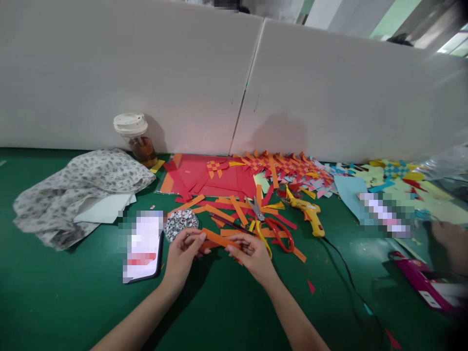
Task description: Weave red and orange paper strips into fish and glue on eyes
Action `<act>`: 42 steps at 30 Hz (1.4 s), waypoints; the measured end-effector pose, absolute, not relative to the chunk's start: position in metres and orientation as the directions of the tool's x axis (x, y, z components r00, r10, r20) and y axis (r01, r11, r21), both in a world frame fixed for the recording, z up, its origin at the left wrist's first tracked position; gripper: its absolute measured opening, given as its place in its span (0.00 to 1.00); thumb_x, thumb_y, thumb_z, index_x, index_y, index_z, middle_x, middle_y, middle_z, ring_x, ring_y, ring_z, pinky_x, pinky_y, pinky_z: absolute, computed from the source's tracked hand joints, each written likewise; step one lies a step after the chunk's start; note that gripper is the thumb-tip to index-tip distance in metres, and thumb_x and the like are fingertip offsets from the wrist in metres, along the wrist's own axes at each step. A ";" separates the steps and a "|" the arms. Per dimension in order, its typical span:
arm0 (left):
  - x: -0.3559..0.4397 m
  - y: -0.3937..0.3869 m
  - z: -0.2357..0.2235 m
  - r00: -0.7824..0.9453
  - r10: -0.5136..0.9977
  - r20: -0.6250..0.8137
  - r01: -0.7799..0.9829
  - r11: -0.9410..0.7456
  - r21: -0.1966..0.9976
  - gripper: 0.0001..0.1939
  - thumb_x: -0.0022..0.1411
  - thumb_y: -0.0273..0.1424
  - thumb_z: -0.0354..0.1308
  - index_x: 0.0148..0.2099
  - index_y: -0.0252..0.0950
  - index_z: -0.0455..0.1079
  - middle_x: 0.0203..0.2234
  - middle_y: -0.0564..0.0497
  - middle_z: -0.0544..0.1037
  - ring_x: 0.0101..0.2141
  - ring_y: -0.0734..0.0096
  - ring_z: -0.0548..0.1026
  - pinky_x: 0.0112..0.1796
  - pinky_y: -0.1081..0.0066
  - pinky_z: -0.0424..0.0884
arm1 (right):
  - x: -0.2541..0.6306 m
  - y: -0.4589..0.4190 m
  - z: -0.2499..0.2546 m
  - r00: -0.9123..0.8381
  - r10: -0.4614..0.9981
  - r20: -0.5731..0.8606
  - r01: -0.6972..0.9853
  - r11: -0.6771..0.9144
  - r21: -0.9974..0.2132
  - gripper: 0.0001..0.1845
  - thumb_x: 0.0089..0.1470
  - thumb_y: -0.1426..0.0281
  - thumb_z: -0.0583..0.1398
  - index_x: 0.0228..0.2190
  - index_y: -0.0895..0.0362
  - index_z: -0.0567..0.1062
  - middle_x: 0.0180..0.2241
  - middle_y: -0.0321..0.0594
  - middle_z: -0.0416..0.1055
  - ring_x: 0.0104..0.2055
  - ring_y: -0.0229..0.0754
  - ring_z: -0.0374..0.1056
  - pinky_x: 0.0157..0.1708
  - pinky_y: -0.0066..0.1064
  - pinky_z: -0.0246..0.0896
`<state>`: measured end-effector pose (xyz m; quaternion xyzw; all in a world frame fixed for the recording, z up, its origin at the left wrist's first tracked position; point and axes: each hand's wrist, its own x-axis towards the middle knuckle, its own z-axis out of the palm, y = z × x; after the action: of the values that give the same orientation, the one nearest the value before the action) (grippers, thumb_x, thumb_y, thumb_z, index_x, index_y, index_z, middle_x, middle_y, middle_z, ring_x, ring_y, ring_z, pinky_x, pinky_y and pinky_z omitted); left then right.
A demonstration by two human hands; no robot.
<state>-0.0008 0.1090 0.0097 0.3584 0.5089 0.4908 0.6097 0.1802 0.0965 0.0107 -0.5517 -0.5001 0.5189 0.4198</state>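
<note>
An orange paper strip (pixel 216 237) is stretched between my two hands, a little above the green table. My left hand (pixel 185 249) pinches its left end between thumb and fingers. At the other end my right hand (pixel 249 251) grips it the same way. Part of another orange piece shows just under the strip; whether it is joined cannot be made out. Beyond my hands lie loose orange strips (pixel 238 210), a dark pencil-like stick (pixel 228 222) and scissors (pixel 280 234) with red and yellow handles. A round patterned object (pixel 182 223) sits by my left hand.
A yellow glue gun (pixel 309 214) with a black cord lies to the right, near woven paper fish (pixel 288 165). On the left are a phone (pixel 144 246), a patterned cloth (pixel 87 170) and a lidded cup (pixel 137 139). Another person's hand (pixel 448 243) is at far right by a magenta case (pixel 420 280).
</note>
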 end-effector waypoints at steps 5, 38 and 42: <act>-0.004 0.111 0.006 -0.053 0.968 -0.245 -0.274 0.222 0.936 0.11 0.52 0.35 0.61 0.35 0.36 0.65 0.19 0.58 0.75 0.21 0.77 0.75 0.21 0.82 0.64 | 0.185 0.101 0.015 0.023 0.979 -0.200 0.058 -0.201 -0.978 0.14 0.39 0.63 0.66 0.28 0.59 0.74 0.22 0.38 0.74 0.25 0.41 0.72 0.28 0.31 0.69; 0.008 0.106 0.012 0.090 0.966 -0.243 -0.324 0.260 0.910 0.16 0.49 0.34 0.64 0.27 0.35 0.58 0.20 0.60 0.72 0.15 0.83 0.68 0.19 0.80 0.62 | 0.246 0.085 0.028 0.252 0.965 0.068 0.899 -0.208 -0.385 0.23 0.44 0.68 0.58 0.45 0.59 0.67 0.43 0.50 0.68 0.48 0.55 0.63 0.43 0.41 0.59; 0.008 0.105 0.010 0.106 0.965 -0.239 -0.321 0.260 0.911 0.16 0.49 0.34 0.63 0.27 0.36 0.56 0.21 0.59 0.73 0.15 0.82 0.69 0.19 0.79 0.62 | 0.238 0.095 0.028 0.271 0.962 0.038 0.939 -0.256 -0.228 0.27 0.39 0.77 0.57 0.46 0.62 0.66 0.39 0.51 0.68 0.42 0.53 0.66 0.36 0.36 0.59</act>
<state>0.0076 0.1053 0.0100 0.3565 0.4518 0.4927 0.6527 0.2383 0.0945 0.0277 -0.7906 -0.6012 0.0546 0.1030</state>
